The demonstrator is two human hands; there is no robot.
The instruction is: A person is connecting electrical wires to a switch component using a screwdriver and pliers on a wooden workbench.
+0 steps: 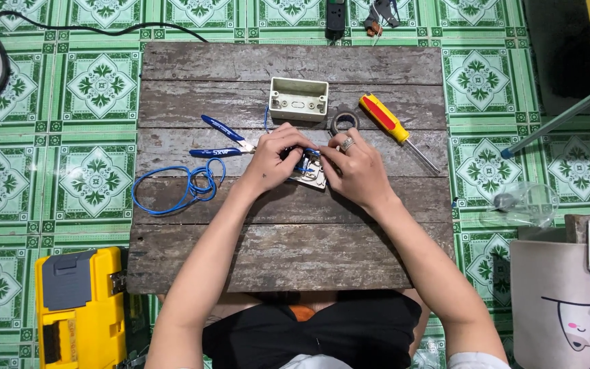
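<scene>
- Switch plate (312,175): small whitish fitting lying near the centre of the tabletop (288,253), mostly hidden under both hands. Blue wire (305,166) runs into it between the fingers.
- Left hand (273,158): curled over the plate from 9 o'clock, fingertips pressed together on the wire and something dark at the plate's upper edge; what the dark bit is, cannot tell.
- Right hand (354,166): comes in from 3 o'clock, ring on one finger, fingertips pinching at the same spot, touching or nearly touching the left fingertips.
- Step in hand, by my reading: seating a wire end into a terminal on the plate. Terminal itself not visible.
- Next move likely calls for: one hand to hold plate and wire steady, the other free to fetch a tool; fine grip, wire must stay put.
- Screwdriver (390,126): red and yellow handle, at 2 o'clock of the hands, near, untouched.
- Tape roll (343,121): dark, at 12 o'clock, just beside the right fingers.
- Box (298,99): pale open mounting box at 12 o'clock, beyond the tape, open side up.
- Cutters (223,140): blue handles, at 9 o'clock, tips just beside the left hand.
- Wire coil (182,184): loose blue loops at 8 o'clock, partly off the tabletop edge.
- Toolcase (80,307): yellow, on the green tiled floor (97,89) at 7 o'clock, well apart.
</scene>
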